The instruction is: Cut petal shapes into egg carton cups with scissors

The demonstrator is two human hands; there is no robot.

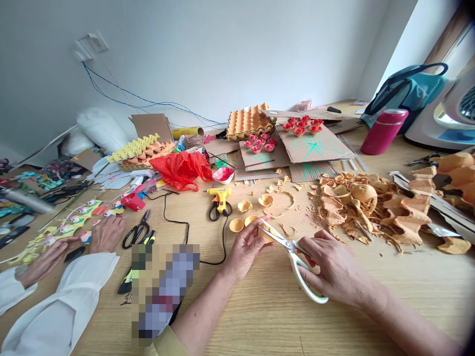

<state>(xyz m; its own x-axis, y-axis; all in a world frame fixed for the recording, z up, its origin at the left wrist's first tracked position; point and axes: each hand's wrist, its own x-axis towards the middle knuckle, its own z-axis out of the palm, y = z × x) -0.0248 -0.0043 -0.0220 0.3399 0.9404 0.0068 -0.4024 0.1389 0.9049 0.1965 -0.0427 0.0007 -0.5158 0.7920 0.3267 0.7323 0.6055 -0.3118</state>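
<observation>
My left hand (243, 249) pinches a small orange egg-carton cup (267, 229) over the wooden table. White-handled scissors (307, 282) are gripped in my right hand (328, 269), their blades lying across the cup. How far the blades are apart is hard to make out. Just beyond my left hand sit more cut cups (236, 225), some of them stacked (244, 205). A thin curled trimming (288, 229) lies near the scissors. The yellow hot glue gun (220, 198) rests behind the cups beside black-handled scissors (214, 211).
Torn carton scraps (345, 207) are heaped at right. Red paper roses (300, 126) stand on cardboard pieces (315, 146) at the back, near egg trays (247, 121) and a red plastic bag (181, 169). A pink bottle (384, 132) stands back right. Another person's hands (106, 232) work at left.
</observation>
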